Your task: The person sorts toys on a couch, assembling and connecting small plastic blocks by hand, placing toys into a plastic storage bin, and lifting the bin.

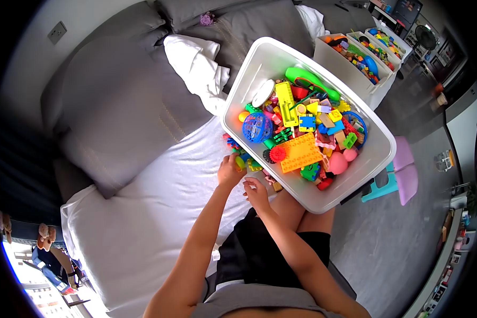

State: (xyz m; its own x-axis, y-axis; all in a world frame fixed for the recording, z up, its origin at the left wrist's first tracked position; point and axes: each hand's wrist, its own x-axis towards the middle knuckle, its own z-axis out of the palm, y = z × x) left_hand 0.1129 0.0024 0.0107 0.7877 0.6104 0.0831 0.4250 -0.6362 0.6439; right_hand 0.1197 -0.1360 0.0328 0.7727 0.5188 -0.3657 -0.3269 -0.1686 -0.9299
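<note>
A large white plastic bin [307, 55] full of mixed toys stands tilted in front of me. My left hand [231, 170] is at the bin's near left side, its fingers closed around a small yellow-green toy piece [240, 162]. Loose toy blocks [255, 165] lie on the white sheet beside that hand, partly hidden under the bin's edge. My right hand [256, 193] is just to the right and nearer my lap, fingers curled inward; whatever they hold, if anything, is hidden. Inside the bin are a blue lattice ball [257, 127] and an orange studded plate [300, 153].
A white sheet [143, 212] covers the grey sofa [116, 106] seat. White cloth [193, 63] lies against the cushions. Further toy bins [344, 66] stand at the back right. On the floor to the right is a purple and teal stool [405, 169].
</note>
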